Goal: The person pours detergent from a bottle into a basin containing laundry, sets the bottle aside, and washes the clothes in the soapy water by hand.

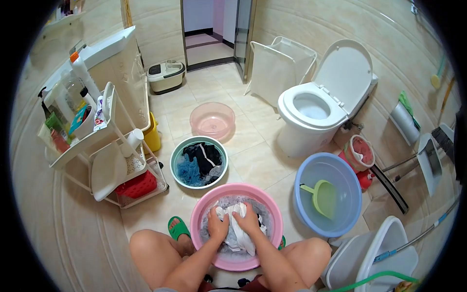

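Note:
A pink basin (196, 210) of sudsy water stands on the floor between my knees. Both hands are inside it, gripping a wet white cloth garment (235, 232) bunched up above the suds. My left hand (217, 225) curls around the garment's left side. On the other side my right hand (247, 220) presses its fingers into the folds, a short gap from the left. A small dark patch shows on the fabric beside the right hand. The lower part of the garment lies in the grey foamy water, partly hidden.
Just beyond is a green-rimmed basin (173, 171) holding dark and blue clothes, with a pink translucent basin (212, 119) behind it. Right of me stands a blue basin (301, 204) with a green scoop (323, 198). A toilet (301, 131), shelf cart (109, 170) and mop bucket (348, 263) flank the floor.

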The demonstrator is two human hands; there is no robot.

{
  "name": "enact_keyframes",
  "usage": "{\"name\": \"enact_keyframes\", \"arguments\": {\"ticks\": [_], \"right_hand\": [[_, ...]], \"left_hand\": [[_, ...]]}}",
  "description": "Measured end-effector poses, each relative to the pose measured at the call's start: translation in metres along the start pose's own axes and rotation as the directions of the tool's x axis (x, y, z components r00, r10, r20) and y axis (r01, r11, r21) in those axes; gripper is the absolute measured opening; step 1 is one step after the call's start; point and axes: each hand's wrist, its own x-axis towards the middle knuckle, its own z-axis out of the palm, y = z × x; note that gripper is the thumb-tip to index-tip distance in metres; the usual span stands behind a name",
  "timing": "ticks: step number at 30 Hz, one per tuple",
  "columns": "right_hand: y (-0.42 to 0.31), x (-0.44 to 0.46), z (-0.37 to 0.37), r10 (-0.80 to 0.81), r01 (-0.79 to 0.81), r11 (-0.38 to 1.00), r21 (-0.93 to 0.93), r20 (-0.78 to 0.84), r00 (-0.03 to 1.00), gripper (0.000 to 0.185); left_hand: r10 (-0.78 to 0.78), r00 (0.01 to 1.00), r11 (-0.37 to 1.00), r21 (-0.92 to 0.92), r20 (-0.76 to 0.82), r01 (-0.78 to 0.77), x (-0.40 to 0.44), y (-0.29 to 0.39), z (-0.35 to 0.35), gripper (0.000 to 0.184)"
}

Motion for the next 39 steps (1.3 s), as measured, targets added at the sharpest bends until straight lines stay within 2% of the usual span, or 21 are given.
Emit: {"name": "enact_keyframes", "arguments": {"ticks": [2,6,8,9,14,17,19,21,25,27,28,30,32,34,36,37,39], "right_hand": [[0.009,0.002,0.009,0.036,-0.035,0.994,-0.105,0.001,0.999,0.066],[0.011,0.010,0.013,0.115,-0.112,0.984,-0.136,0.008,0.993,0.070],[0.010,0.013,0.015,0.140,-0.137,0.963,-0.232,-0.001,0.990,0.071],[0.009,0.016,0.016,0.143,-0.139,0.962,-0.233,0.000,0.990,0.071],[-0.004,0.025,0.014,0.278,-0.245,0.903,-0.353,0.045,0.959,0.066],[0.002,0.028,0.019,0.236,-0.209,0.897,-0.390,0.020,0.972,0.059],[0.002,0.032,0.022,0.264,-0.232,0.874,-0.427,0.016,0.964,0.058],[0.001,0.035,0.023,0.293,-0.254,0.848,-0.465,0.011,0.956,0.057],[0.002,0.041,0.027,0.310,-0.263,0.844,-0.468,0.026,0.950,0.045],[0.002,0.042,0.028,0.308,-0.259,0.847,-0.465,0.032,0.951,0.042],[-0.002,0.042,0.026,0.279,-0.227,0.853,-0.469,0.044,0.959,0.042],[-0.001,0.043,0.027,0.256,-0.199,0.859,-0.472,0.057,0.965,0.042],[0.004,0.044,0.031,0.213,-0.169,0.864,-0.474,0.041,0.976,0.023],[0.011,0.045,0.035,0.209,-0.170,0.883,-0.437,0.041,0.977,0.020],[0.023,0.047,0.042,0.201,-0.168,0.901,-0.401,0.042,0.979,0.017],[0.032,0.049,0.047,0.157,-0.123,0.899,-0.420,0.046,0.987,0.018],[0.036,0.048,0.050,0.111,-0.078,0.896,-0.438,0.051,0.993,0.018]], "left_hand": [[-0.015,0.999,0.997,0.070,0.049,0.012,-0.005,-0.001,0.004,0.049],[-0.040,0.997,0.989,0.144,0.067,0.030,-0.003,-0.005,0.010,0.045],[-0.047,0.996,0.978,0.208,0.081,0.030,-0.001,-0.004,0.013,0.044],[-0.055,0.994,0.962,0.271,0.094,0.027,0.001,-0.003,0.014,0.044],[-0.058,0.991,0.942,0.336,0.117,0.016,0.008,-0.009,0.022,0.043],[-0.119,0.981,0.924,0.378,0.154,0.052,0.010,-0.008,0.024,0.043],[-0.150,0.974,0.914,0.400,0.171,0.071,0.012,-0.009,0.028,0.044],[-0.261,0.943,0.891,0.427,0.208,0.152,0.014,-0.011,0.031,0.046],[-0.186,0.970,0.894,0.436,0.159,0.100,0.013,-0.019,0.040,0.046],[-0.316,0.914,0.873,0.456,0.255,0.174,0.017,-0.015,0.038,0.040],[-0.321,0.912,0.870,0.460,0.257,0.176,0.017,-0.022,0.041,0.040],[-0.236,0.936,0.903,0.416,0.261,0.111,0.017,-0.030,0.045,0.033],[-0.282,0.906,0.908,0.392,0.316,0.146,0.019,-0.024,0.040,0.035],[-0.323,0.871,0.912,0.366,0.371,0.182,0.018,-0.028,0.043,0.037],[-0.186,0.947,0.941,0.325,0.263,0.095,0.008,-0.066,0.065,0.037],[-0.189,0.946,0.940,0.326,0.264,0.097,0.003,-0.081,0.074,0.037],[-0.030,0.993,0.964,0.264,0.117,-0.002,-0.003,-0.092,0.080,0.044]]}}
